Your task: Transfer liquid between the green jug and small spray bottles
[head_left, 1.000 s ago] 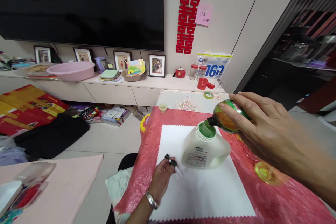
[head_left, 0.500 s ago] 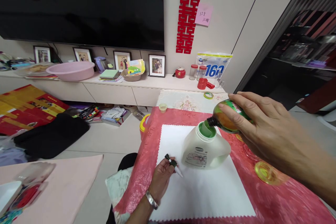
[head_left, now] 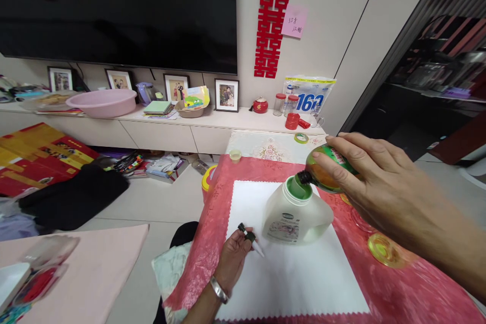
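My right hand [head_left: 374, 177] is wrapped round a green and orange bottle [head_left: 328, 166] and holds it tilted. Its black neck reaches over the open green mouth of a whitish, translucent detergent jug [head_left: 292, 220]. The jug stands upright on a white sheet [head_left: 304, 283] with a zigzag edge; whether liquid is flowing I cannot tell. Left of the jug, my left hand [head_left: 233, 255] pinches a black cap with a pointed white nozzle [head_left: 252, 240], tip downward and clear of the jug.
A red cover [head_left: 205, 258] lies over the table, with a small clear cup [head_left: 235, 156] and a roll of tape [head_left: 301, 138] towards the back. Yellow transparent dishes [head_left: 384, 249] sit under my right forearm. Behind runs a low cabinet [head_left: 212, 126] with jars and framed photos.
My right hand and the bottle have shifted very slightly to the left, with the bottle's neck still over the jug's mouth. The left hand has hardly moved.
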Motion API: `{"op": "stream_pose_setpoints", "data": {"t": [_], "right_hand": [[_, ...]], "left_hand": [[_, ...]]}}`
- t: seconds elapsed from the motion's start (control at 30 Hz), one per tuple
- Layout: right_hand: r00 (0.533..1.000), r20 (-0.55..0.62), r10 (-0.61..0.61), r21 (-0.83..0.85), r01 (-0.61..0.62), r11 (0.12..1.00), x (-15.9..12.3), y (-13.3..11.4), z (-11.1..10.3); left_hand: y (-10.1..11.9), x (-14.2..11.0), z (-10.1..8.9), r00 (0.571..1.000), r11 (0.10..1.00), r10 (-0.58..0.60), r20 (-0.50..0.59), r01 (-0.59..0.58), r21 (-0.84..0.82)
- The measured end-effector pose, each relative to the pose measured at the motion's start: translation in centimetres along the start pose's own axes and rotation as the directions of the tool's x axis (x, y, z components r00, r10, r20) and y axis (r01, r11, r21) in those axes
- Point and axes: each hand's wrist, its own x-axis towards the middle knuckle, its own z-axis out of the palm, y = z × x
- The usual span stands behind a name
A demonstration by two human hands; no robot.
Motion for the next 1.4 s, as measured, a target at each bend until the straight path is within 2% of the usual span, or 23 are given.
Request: {"op": "stream_pose_setpoints", "data": {"t": [0.4,0.8,1.0,1.4], "right_hand": [[1.0,0.005,-0.007,-0.01,0.007,1.0,0.22,-0.05,-0.06],[0.999,0.002,-0.032,0.007,0.032,0.999,0.45,-0.05,0.01],[0.999,-0.018,-0.041,0.008,0.041,0.999,0.64,-0.05,-0.15],[0.997,0.001,-0.079,-0.002,0.079,0.997,0.98,0.09,-0.21]], "left_hand": [[0.09,-0.05,0.16,1.0,1.0,-0.001,-0.019,0.001,0.005],[0.18,-0.06,0.22,1.0,0.998,0.022,0.008,-0.022,0.054],[0.14,-0.04,0.16,1.0,1.0,-0.004,-0.006,0.004,0.019],[0.09,0.0,0.14,1.0,0.999,0.018,0.005,-0.018,0.035]]}}
